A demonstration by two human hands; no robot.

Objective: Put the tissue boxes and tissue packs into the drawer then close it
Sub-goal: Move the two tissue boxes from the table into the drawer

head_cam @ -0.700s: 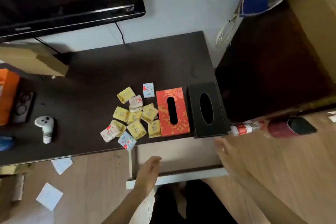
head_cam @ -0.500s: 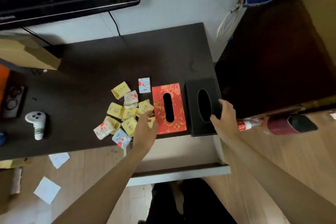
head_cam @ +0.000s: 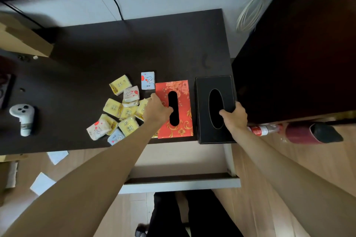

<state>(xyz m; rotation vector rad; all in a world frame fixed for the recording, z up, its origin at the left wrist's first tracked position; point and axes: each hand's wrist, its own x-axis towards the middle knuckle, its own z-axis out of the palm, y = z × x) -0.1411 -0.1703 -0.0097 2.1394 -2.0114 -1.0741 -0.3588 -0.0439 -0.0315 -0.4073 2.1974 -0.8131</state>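
Note:
A red tissue box (head_cam: 183,102) with gold flowers lies on the dark table (head_cam: 134,44) near its front edge. My left hand (head_cam: 157,110) grips its left side, thumb in the oval slot. Right of it lies a black tissue box (head_cam: 213,82); my right hand (head_cam: 234,115) grips its right edge, thumb in the slot. Several small yellow, white and blue tissue packs (head_cam: 119,109) are scattered to the left of the red box. Below the table edge the drawer (head_cam: 181,159) stands pulled out, nothing visible inside.
A white controller (head_cam: 24,117) lies at the table's left. A dark cabinet (head_cam: 292,54) stands against the table's right side. A plastic bottle (head_cam: 264,130) and a red cylinder (head_cam: 308,132) lie on the wooden floor to the right. Paper scraps (head_cam: 41,183) lie on the floor at left.
Both hands have risen from beside the drawer to the table. The left hand has taken hold of the red box and the right hand has closed on the black box.

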